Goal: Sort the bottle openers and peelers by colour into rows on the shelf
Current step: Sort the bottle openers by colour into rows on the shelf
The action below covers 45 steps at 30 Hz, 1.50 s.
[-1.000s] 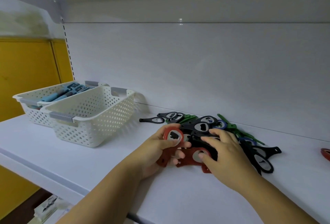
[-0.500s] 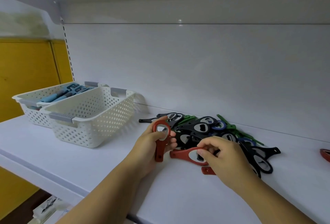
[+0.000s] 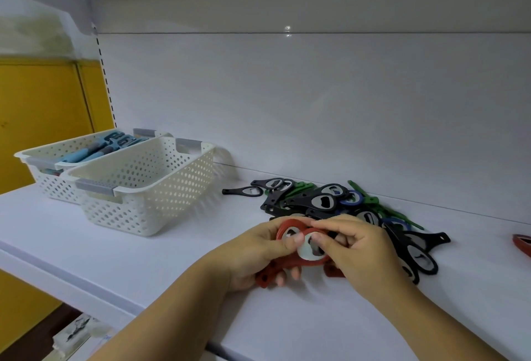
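Since half a second ago right hand (image 3: 365,257) has carried second red opener (image 3: 311,247), pinched, onto first red opener (image 3: 288,224) gripped in left hand (image 3: 255,254), beside the mixed pile (image 3: 324,202) on the shelf (image 3: 143,274); judged light, stiff, slick-faced, so grip the handles.

Two white perforated baskets with grey handles at the left, side by side: near basket (image 3: 143,202) in front, far basket (image 3: 48,185) behind. Beyond them a slotted upright (image 3: 107,81) beside a yellow wall (image 3: 37,107). White back panel (image 3: 316,102) across the rear. Grey bracket (image 3: 71,1) top left. Blurred packaging (image 3: 74,332) at bottom left.
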{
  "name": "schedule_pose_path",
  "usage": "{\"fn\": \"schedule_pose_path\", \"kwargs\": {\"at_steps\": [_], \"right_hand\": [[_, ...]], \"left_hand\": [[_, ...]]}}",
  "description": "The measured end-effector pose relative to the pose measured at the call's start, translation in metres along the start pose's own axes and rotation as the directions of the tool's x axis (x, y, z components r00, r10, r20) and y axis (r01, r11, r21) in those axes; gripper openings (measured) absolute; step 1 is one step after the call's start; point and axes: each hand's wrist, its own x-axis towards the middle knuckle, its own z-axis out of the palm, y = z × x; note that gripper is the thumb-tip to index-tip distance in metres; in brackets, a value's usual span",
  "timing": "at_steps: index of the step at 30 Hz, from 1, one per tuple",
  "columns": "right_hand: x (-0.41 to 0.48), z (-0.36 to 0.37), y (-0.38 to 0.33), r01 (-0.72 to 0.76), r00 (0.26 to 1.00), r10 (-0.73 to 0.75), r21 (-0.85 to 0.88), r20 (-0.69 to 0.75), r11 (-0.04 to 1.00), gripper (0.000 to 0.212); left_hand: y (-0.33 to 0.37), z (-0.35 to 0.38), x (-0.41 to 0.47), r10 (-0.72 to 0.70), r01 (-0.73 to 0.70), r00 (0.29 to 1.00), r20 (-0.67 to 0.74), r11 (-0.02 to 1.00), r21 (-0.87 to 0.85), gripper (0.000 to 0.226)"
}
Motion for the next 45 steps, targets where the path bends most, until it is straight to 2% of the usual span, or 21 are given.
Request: {"fn": "schedule_pose_path", "kwargs": {"at_steps": [4, 6, 10, 14, 16, 22, 26, 31, 36, 40, 45], "right_hand": [[0.0, -0.001, 0.001, -0.095, 0.995, 0.094, 0.033, 0.012, 0.995, 0.034], [0.001, -0.002, 0.002, -0.103, 0.994, 0.104, -0.007, 0.024, 0.995, 0.03], [0.004, -0.011, 0.009, -0.056, 0.997, 0.069, -0.296, 0.032, 0.954, 0.022], [0.003, -0.024, 0.01, -0.032, 0.951, 0.197, -0.559, 0.237, 0.828, 0.009], [0.0, -0.026, 0.009, -0.011, 0.922, 0.241, -0.603, 0.302, 0.798, 0.015], [-0.003, -0.021, 0.005, 0.036, 0.873, 0.272, -0.609, 0.406, 0.793, 0.014], [-0.004, -0.02, 0.003, 0.042, 0.879, 0.267, -0.62, 0.396, 0.783, 0.003], [-0.002, -0.024, 0.006, 0.003, 0.89, 0.283, -0.624, 0.358, 0.781, 0.021], [-0.002, -0.025, 0.007, 0.005, 0.883, 0.298, -0.643, 0.362, 0.766, 0.025], [-0.002, -0.022, 0.007, 0.032, 0.901, 0.24, -0.608, 0.361, 0.793, 0.011], [0.001, -0.018, 0.01, 0.104, 0.936, 0.132, -0.616, 0.326, 0.781, 0.015]], "left_hand": [[-0.005, -0.006, 0.005, -0.014, 0.013, 1.0, -0.012, 0.998, -0.058, 0.041], [-0.008, -0.008, 0.007, 0.001, -0.003, 1.0, -0.019, 0.994, -0.109, 0.048], [-0.011, -0.012, 0.011, 0.004, -0.009, 0.999, -0.034, 0.992, -0.122, 0.061], [-0.009, -0.012, 0.01, -0.02, 0.013, 0.999, -0.047, 0.991, -0.136, 0.062], [-0.009, -0.011, 0.01, -0.034, 0.022, 0.997, -0.065, 0.985, -0.174, 0.055], [-0.009, -0.011, 0.011, -0.029, 0.006, 0.997, -0.073, 0.958, -0.287, 0.038], [-0.008, -0.011, 0.011, -0.008, -0.01, 0.998, -0.058, 0.949, -0.314, 0.047], [-0.008, -0.011, 0.01, 0.009, -0.014, 1.0, -0.018, 0.956, -0.294, 0.056], [-0.012, -0.012, 0.01, 0.022, -0.024, 1.0, -0.009, 0.966, -0.259, 0.043], [-0.013, -0.013, 0.011, 0.009, -0.018, 0.999, -0.034, 0.962, -0.271, 0.04], [-0.012, -0.011, 0.011, -0.005, -0.02, 0.996, -0.089, 0.962, -0.273, 0.038]]}}
